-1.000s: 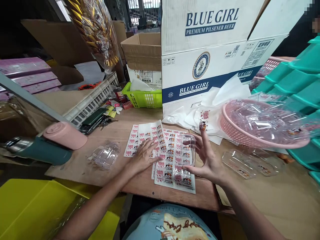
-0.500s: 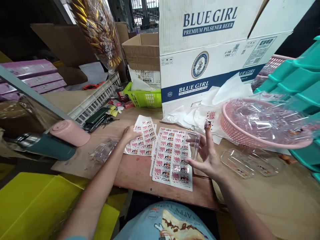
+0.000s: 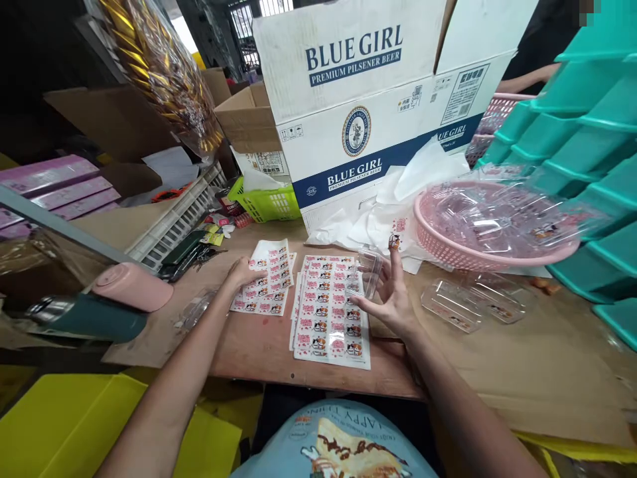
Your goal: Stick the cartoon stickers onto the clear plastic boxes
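Observation:
My left hand (image 3: pixel 243 273) is at the left edge of a sticker sheet (image 3: pixel 275 282) printed with cats and pink lettering. Its fingers reach over the edge and appear to grip it. A clear plastic box (image 3: pixel 369 273) is held in my right hand (image 3: pixel 394 299), between thumb and fingers. The right index finger points up with a small cat sticker (image 3: pixel 395 240) on its tip. Below the box lies a stack of sticker sheets (image 3: pixel 323 325), slightly fanned at the left. Further clear plastic boxes (image 3: pixel 452 307) rest on the cardboard to the right.
A pink basket (image 3: pixel 442 247) heaped with clear plastic packs stands at right, beside stacked teal bins (image 3: pixel 567 139). A white beer carton (image 3: pixel 318 106) rises behind crumpled white paper (image 3: pixel 348 226). A green basket (image 3: pixel 271 202), pink-lidded bottle (image 3: pixel 132 285) and another person's arm (image 3: pixel 527 79) are visible.
The view has turned a little to the right. My left hand and its sticker sheet have shifted slightly left and nearer me. My right hand keeps the box and the fingertip sticker.

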Motion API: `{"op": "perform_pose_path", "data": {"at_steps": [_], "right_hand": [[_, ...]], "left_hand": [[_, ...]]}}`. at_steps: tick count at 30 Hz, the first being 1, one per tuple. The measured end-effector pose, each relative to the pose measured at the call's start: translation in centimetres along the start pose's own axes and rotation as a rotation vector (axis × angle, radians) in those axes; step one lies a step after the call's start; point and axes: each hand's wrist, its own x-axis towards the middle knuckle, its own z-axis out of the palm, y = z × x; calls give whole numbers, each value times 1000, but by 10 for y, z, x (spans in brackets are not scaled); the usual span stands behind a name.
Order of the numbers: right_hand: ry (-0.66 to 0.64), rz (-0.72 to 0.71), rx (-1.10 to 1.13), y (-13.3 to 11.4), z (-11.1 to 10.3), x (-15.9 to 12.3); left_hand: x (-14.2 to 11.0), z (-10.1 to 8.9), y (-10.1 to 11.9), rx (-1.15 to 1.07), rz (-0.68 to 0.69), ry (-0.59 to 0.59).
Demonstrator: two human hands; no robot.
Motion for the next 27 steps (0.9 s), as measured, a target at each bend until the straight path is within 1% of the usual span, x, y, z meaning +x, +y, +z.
{"op": "perform_pose_path", "data": {"at_steps": [2, 3, 6, 8, 10, 13, 15, 16, 17, 18, 19, 20, 21, 22, 23, 24, 26, 27], "right_hand": [[5, -29, -40, -1, 0, 0], [7, -42, -58, -1, 0, -1], [12, -62, -80, -3, -1, -2], [32, -64, -83, -2, -2, -3], [58, -61, -96, 1, -2, -3], [104, -79, -110, 2, -1, -2], [151, -109, -98, -5, -3, 0], [184, -121, -90, -11, -5, 1], [223, -132, -81, -20, -7, 3], [265, -146, -72, -30, -10, 5], [302, -157, -57, -40, -12, 6], [324, -169, -36, -51, -14, 7], [319, -176, -5, -61, -15, 8], [286, -175, 36, -68, -15, 8], [231, -158, 83, -72, -13, 7], [160, -123, 131, -73, -11, 6], [53, -23, 204, -64, -4, 2], [30, 45, 226, -55, -1, 0]], "left_hand": [[0, 1, 3, -101, -11, -41], [-2, 2, 6, -154, -15, -43], [-15, 6, 11, -304, -7, -2], [-26, 5, 15, -426, -1, 8], [-35, -4, 19, -572, 12, -16], [-46, -29, 35, -781, 51, -53], [-56, -43, 55, -961, 102, -81], [-62, -46, 67, -1080, 132, -121], [-71, -44, 79, -1179, 163, -181], [-80, -38, 92, -1225, 187, -262], [-89, -27, 105, -1208, 201, -349], [-98, -13, 116, -1141, 225, -394], [-107, 3, 124, -1054, 251, -388], [-114, 20, 130, -1011, 262, -354], [-120, 37, 133, -945, 292, -270], [-124, 51, 134, -831, 347, -132], [-129, 72, 128, -599, 473, 96], [-129, 79, 124, -482, 542, 158]]}}
